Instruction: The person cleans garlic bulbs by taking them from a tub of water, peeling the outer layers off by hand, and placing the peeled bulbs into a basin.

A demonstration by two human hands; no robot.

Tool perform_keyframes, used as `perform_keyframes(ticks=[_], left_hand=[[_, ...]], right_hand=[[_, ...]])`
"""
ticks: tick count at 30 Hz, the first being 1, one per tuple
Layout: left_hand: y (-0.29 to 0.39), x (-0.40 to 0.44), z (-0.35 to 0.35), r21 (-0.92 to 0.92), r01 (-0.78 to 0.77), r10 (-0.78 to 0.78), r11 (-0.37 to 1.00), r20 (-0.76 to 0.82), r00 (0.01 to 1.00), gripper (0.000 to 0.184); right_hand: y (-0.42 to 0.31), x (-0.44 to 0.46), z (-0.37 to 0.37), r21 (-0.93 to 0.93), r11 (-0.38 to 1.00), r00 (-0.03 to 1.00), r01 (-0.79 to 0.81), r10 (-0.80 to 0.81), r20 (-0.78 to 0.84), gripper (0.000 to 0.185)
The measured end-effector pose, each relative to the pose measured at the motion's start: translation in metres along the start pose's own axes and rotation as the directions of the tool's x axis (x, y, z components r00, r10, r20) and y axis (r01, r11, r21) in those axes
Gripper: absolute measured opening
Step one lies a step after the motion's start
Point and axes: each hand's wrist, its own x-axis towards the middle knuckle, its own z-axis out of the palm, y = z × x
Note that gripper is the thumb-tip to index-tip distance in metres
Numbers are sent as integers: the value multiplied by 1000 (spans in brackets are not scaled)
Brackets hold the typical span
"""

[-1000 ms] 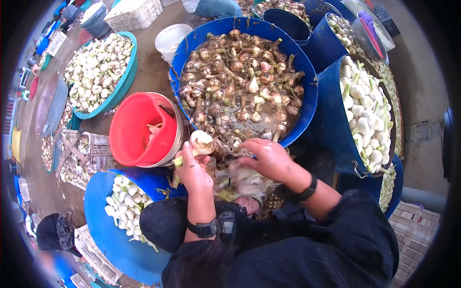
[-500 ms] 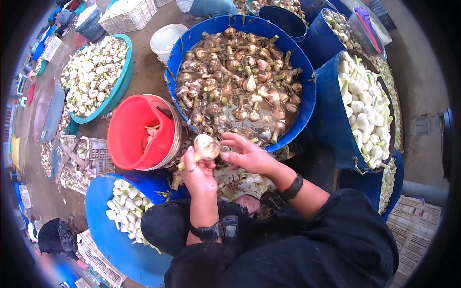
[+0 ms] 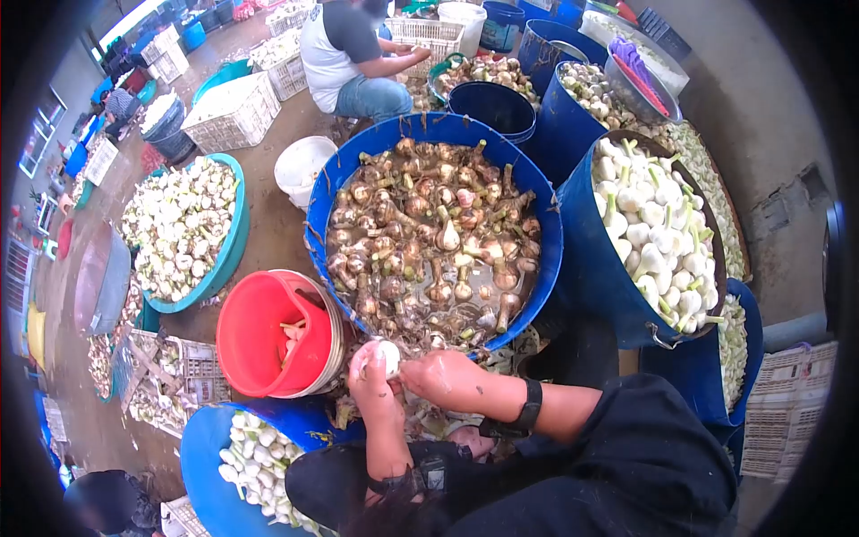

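My left hand is wrapped round a garlic bulb, whose white side shows above the fingers. Close against the bulb's right side, my right hand is closed, its fingertips mostly hidden; I cannot make out what they pinch. Just beyond both hands stands a blue tub of muddy, unpeeled garlic bulbs in brown water. A red bucket with a few pale pieces inside is left of my hands. White peeled garlic lies in a blue container beside my knee.
At the right, a blue barrel is heaped with clean white garlic. A teal basin of garlic and a white bucket stand at the left. Another person crouches beyond the tub. Peelings lie under my hands.
My view has tilted up, bringing the crouching person into sight. My right hand, fingers spread before, has closed beside the bulb. The bulb shows a whiter side, and its stem is no longer visible.
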Motion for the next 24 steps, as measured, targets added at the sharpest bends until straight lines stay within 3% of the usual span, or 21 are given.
perform_keyframes(ticks=[2, 3, 4, 5, 6, 7, 8, 10, 11, 12, 13, 14, 15, 16, 18, 19, 20, 21, 22, 23, 24], left_hand=[[-4, -2, -1, -25, 84, -85, 996, -53, 995, 24], [-6, -1, -4, -21, 100, -100, 995, -27, 995, 26], [-8, 0, -7, -22, 96, -96, 995, -25, 995, 26], [-9, 2, -11, -98, 154, -151, 983, 33, 988, 28], [-9, 4, -13, -171, 215, -200, 962, 98, 975, 30], [-6, 4, -14, -208, 232, -195, 950, 183, 964, 36], [-3, 4, -13, -209, 229, -190, 951, 189, 963, 36], [5, 3, -10, -62, 148, -134, 987, 200, 971, 39], [8, 6, -15, 59, 131, -141, 990, 247, 959, 36], [8, 5, -15, 60, 132, -143, 989, 249, 958, 36], [9, 2, -13, 355, -28, -105, 935, 349, 931, 38], [11, -1, -10, 592, -213, -98, 777, 450, 888, 43], [13, -7, -6, 617, -466, 70, 634, 554, 830, 53], [28, -22, 8, 709, -519, 101, 477, 543, 834, 54], [19, -22, 7, 612, -719, 234, 328, 685, 690, 43], [17, -18, 5, 613, -720, 236, 327, 684, 690, 43], [14, -14, 2, 569, -800, 280, 191, 749, 600, 42], [10, -11, -1, 515, -856, 306, 52, 807, 505, 40], [0, -8, -6, 521, -851, 302, 57, 804, 512, 40], [-9, -4, -10, 554, -676, 341, 486, 593, 730, 37], [-17, -2, -15, 417, -387, 245, 822, 355, 902, 34]], right_hand=[[-2, -2, 1, -62, 998, 999, -30, 33, 35, 15], [5, 1, 4, -222, 972, 993, 81, -59, 104, 16], [10, 4, 6, -224, 971, 993, 84, -62, 101, 16], [13, 9, 8, 252, 932, 963, -262, 236, 129, 18], [17, 12, 9, 633, 569, 842, -525, 458, 287, 21], [20, 12, 5, 789, 201, 771, -580, 448, 452, 26], [21, 10, 3, 791, 207, 774, -575, 449, 446, 26], [21, 1, 5, 762, 543, 903, -354, 411, 126, 27], [15, -4, 10, 574, 797, 942, -186, 311, -125, 29], [18, -7, 10, 574, 797, 941, -188, 313, -127, 29], [22, -10, 7, 380, 916, 946, -125, 225, -232, 29], [24, -11, 4, 161, 985, 943, -63, 112, -312, 28], [26, -10, 1, 497, 760, 871, -420, 491, -15, 26], [41, -7, 9, 628, 669, 857, -398, 515, -6, 24], [57, -2, 3, 821, 186, 722, -540, 604, 338, 26], [57, 0, -6, 755, 262, 713, -601, 603, 358, 25], [50, 2, -14, 754, 263, 713, -602, 602, 359, 25], [40, 2, -19, 842, 113, 734, -528, 560, 385, 24], [34, 0, -21, 894, -50, 755, -445, 516, 405, 25], [35, -3, -20, 934, -142, 844, -328, 400, 357, 25], [34, -7, -19, 931, -145, 842, -335, 398, 365, 25]])
